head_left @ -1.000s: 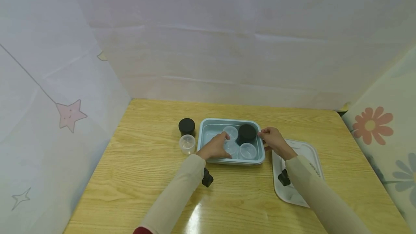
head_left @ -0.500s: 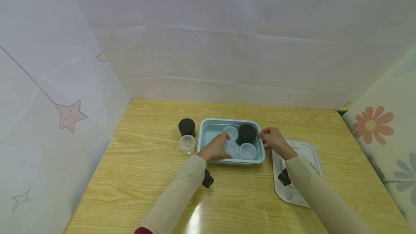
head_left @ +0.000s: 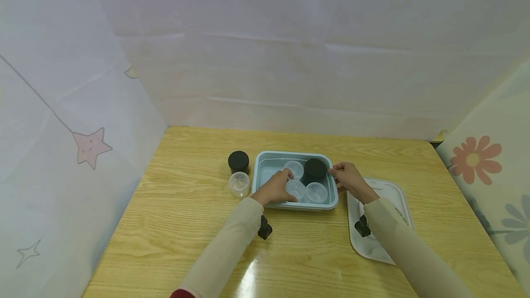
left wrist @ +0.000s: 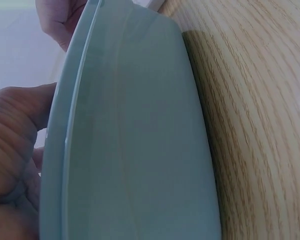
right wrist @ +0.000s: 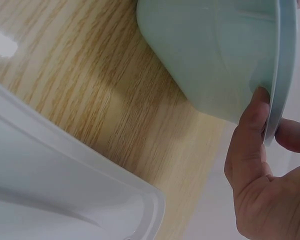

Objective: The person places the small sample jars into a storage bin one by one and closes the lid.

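A light blue plastic tub (head_left: pixel 265 164) stands on the wooden table, holding several clear cups and a black-topped round jar (head_left: pixel 315 169). My left hand (head_left: pixel 274 188) reaches over the near rim into it, with thumb and fingers spread around a clear cup (head_left: pixel 296 191). Beside that cup are a second clear cup (head_left: pixel 316 192) and a third one (head_left: pixel 294 169) behind. At the tub's right end my right hand (head_left: pixel 349 179) pinches the rim; in the right wrist view its thumb lies inside and the fingers (right wrist: pixel 250 130) lie underneath. The tub wall hides the left fingertips in the left wrist view.
Left of the tub, another black-topped jar (head_left: pixel 238 162) stands behind a clear cup (head_left: pixel 239 184). A white lid or tray (head_left: pixel 368 245) lies flat at the right, partly under the right forearm. Printed cloth (head_left: pixel 265 77) hangs behind the table.
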A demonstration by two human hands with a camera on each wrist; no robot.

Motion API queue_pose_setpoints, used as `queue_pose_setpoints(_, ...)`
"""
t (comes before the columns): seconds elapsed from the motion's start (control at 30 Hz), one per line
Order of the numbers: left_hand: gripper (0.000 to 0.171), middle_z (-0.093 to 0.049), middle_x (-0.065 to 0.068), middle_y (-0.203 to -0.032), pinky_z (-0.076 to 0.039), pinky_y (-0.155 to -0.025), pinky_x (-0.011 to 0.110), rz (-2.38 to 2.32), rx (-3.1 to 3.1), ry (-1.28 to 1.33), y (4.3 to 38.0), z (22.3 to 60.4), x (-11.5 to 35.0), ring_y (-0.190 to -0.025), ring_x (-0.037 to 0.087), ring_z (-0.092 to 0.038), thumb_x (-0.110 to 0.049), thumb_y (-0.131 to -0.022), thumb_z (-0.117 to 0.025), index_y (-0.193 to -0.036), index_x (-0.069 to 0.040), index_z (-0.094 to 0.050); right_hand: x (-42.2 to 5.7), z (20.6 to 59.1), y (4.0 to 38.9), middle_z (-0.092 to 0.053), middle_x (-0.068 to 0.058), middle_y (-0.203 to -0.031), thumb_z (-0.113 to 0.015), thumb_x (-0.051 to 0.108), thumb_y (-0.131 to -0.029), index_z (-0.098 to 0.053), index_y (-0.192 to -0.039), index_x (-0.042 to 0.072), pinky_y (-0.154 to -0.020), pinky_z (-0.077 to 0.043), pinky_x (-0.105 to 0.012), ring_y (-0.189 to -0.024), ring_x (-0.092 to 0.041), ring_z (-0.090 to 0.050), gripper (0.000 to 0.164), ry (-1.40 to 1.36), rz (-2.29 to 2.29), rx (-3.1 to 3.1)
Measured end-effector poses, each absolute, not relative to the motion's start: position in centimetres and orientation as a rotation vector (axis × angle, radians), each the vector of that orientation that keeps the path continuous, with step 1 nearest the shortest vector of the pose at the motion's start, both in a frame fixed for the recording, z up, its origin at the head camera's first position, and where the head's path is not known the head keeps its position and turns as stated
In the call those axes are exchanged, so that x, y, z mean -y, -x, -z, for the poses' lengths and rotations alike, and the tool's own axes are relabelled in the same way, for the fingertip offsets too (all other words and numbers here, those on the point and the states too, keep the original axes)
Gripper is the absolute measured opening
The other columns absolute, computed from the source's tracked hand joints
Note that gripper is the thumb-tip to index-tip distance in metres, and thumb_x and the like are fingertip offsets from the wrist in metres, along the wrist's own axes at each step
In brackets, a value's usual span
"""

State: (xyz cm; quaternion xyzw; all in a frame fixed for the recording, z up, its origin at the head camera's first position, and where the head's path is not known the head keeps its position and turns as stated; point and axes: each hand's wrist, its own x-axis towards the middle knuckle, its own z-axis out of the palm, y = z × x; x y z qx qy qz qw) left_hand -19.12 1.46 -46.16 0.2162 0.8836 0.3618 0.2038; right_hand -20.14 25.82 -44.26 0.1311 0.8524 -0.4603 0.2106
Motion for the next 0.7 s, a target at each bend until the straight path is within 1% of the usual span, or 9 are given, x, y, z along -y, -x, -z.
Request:
queue_pose_setpoints(0.2,0.058,-0.055,0.015,-0.119,-0.047,-0.090,0.036,-1.008,-2.493,-0.600,19.1,45.7,-1.0,-0.109,0.026,-0.055,-0.022,-0.076,-0.081,-0.121,-0.006,-0.049,-25.8,44.1,20.0,-0.052,-0.018,-0.112,-0.043,0.021,-0.101,-0.041,-0.129,-0.008,-0.070,-0.056,-0.035,-0.090,-0.021,-0.056,0.040,-0.361,1.273,-2.376)
queue_pose_setpoints(0.47,0.046,-0.055,0.016,-0.125,-0.046,-0.095,0.041,-1.089,-2.509,-0.597,19.2,44.9,0.2,-0.114,0.029,-0.054,-0.016,-0.085,-0.072,-0.124,-0.002,-0.050,-25.9,44.1,20.0,-0.051,-0.021,-0.115,-0.042,0.020,-0.101,-0.039,-0.130,-0.010,-0.070,-0.056,-0.035,-0.093,-0.024,-0.056,0.042,-0.339,1.271,-2.379)
queue_pose_setpoints(0.7,0.044,-0.052,0.020,-0.130,-0.045,-0.097,0.044,-1.173,-2.489,-0.585,19.2,44.4,1.8,-0.120,0.034,-0.051,-0.014,-0.090,-0.066,-0.127,0.001,-0.048,-25.8,44.1,20.1,-0.051,-0.021,-0.116,-0.042,0.021,-0.101,-0.039,-0.131,-0.009,-0.071,-0.056,-0.035,-0.094,-0.024,-0.056,0.042,-0.360,1.258,-2.378)
